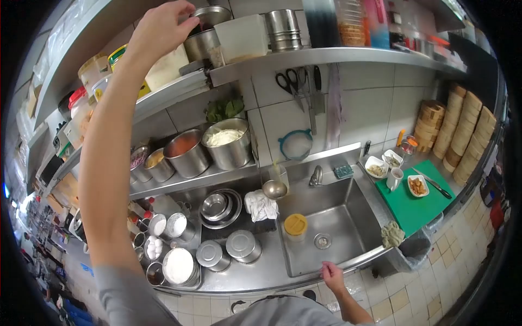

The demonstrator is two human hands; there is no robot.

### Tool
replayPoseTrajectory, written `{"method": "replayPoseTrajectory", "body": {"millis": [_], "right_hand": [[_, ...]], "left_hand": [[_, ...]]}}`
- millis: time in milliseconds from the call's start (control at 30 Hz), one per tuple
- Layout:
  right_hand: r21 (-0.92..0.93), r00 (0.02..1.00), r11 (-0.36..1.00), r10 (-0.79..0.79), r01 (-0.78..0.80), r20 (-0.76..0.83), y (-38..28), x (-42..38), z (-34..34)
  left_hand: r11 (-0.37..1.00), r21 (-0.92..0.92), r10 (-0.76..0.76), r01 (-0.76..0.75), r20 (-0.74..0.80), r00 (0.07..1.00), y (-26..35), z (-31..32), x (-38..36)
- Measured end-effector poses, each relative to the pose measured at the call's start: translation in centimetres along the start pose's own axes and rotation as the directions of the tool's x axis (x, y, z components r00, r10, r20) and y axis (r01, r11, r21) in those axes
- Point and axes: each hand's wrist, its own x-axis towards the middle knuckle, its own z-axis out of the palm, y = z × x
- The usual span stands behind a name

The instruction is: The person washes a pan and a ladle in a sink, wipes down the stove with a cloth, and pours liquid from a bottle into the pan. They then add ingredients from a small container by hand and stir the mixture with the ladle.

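Note:
My left hand (168, 24) is raised to the upper shelf, beside a steel pot (204, 44) and a steel bowl (215, 14). Its fingers curl toward the pot's mouth, with the thumb bent in; whatever they pinch is hidden. A white plastic container (242, 39) stands right of the pot. Low by the front edge of the steel sink (340, 233), my right hand (333, 276) hangs with loosely bent fingers and holds nothing. A jar with a yellow lid (295, 224) stands in the sink.
Steel pots of food (187, 152) line the lower shelf. Lidded pots (243, 245) and stacked bowls (220, 208) occupy the counter. A knife (432, 182) and a small dish (417, 186) lie on the green cutting board (405, 206). A ladle (275, 189) hangs beside the sink.

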Motion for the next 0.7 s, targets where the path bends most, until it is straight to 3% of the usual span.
{"method": "replayPoseTrajectory", "body": {"millis": [233, 267, 333, 400, 467, 500, 567, 600, 700], "right_hand": [[0.240, 0.954, 0.970, 0.108, -0.039, -0.278, -1.3, 3.3, -0.7], [0.134, 0.943, 0.988, -0.033, 0.082, -0.330, 2.5, 3.7, -0.3], [0.188, 0.946, 0.982, 0.043, 0.019, -0.322, 3.5, 2.9, 0.8], [0.237, 0.943, 0.970, 0.124, -0.049, -0.310, 3.1, 2.2, 1.5], [-0.058, 0.961, 0.996, -0.082, 0.069, -0.262, 2.0, 2.5, 2.1], [-0.054, 0.960, 0.996, -0.088, 0.076, -0.265, 2.1, 3.1, 2.3], [0.171, 0.956, 0.985, 0.059, -0.010, -0.287, 2.5, 3.9, 2.3], [0.165, 0.945, 0.981, 0.152, -0.107, -0.290, -0.1, 4.4, 2.1], [0.061, 0.959, 0.990, 0.137, -0.126, -0.247, -0.6, 6.6, 1.4]], "left_hand": [[0.961, 0.276, 0.032, -0.008, -0.081, 0.996, -4.4, 9.1, 9.8], [0.960, 0.279, 0.038, -0.012, -0.090, 0.995, -4.6, 9.7, 10.5], [0.942, 0.333, -0.056, 0.052, 0.002, 0.998, -5.0, 11.1, 11.6], [0.941, 0.337, -0.053, 0.041, 0.025, 0.998, -6.3, 12.6, 12.8], [0.939, 0.341, -0.051, 0.033, 0.044, 0.998, -6.7, 13.7, 13.6], [0.945, 0.327, -0.048, 0.022, 0.071, 0.996, -7.0, 14.2, 13.9], [0.948, 0.316, -0.052, 0.018, 0.099, 0.994, -7.7, 15.2, 14.5], [0.947, 0.321, -0.052, -0.004, 0.166, 0.985, -8.2, 15.7, 15.0], [0.937, 0.348, -0.122, 0.022, 0.269, 0.955, -9.2, 16.8, 16.5]]}}
